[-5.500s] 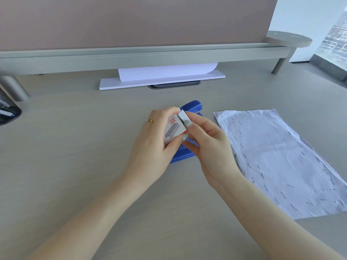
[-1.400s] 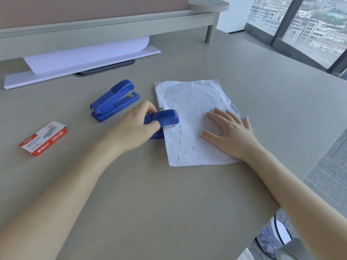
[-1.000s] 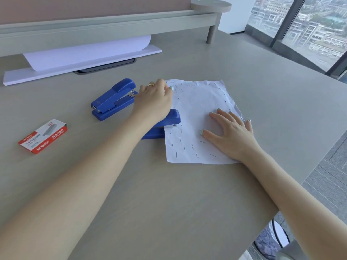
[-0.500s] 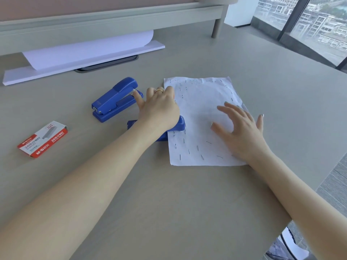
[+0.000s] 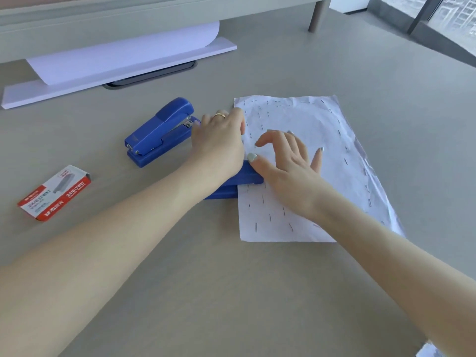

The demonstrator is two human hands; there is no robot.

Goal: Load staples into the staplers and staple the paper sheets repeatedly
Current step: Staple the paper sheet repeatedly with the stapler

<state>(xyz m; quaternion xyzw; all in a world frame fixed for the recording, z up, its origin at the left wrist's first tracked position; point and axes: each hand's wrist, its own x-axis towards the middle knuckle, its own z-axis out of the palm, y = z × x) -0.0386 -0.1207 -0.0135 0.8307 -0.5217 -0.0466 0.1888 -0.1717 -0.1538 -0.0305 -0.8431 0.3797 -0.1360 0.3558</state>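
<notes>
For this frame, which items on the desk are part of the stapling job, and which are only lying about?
In use:
- stapler under the left hand, its nose over the paper's edge
- left hand, pressing on it
- stapled paper sheets
- right hand, on the sheets
- second stapler, idle
- staple box

Lying about:
- blank paper stack under the shelf
- cable slot

Two deep-blue staplers (image 5: 159, 132) — one (image 5: 239, 182) at the white paper (image 5: 304, 155) rowed with dark staple dashes — a red-and-white staple box (image 5: 55, 193) at nine o'clock, all on a grey-beige desk (image 5: 231, 292).
</notes>
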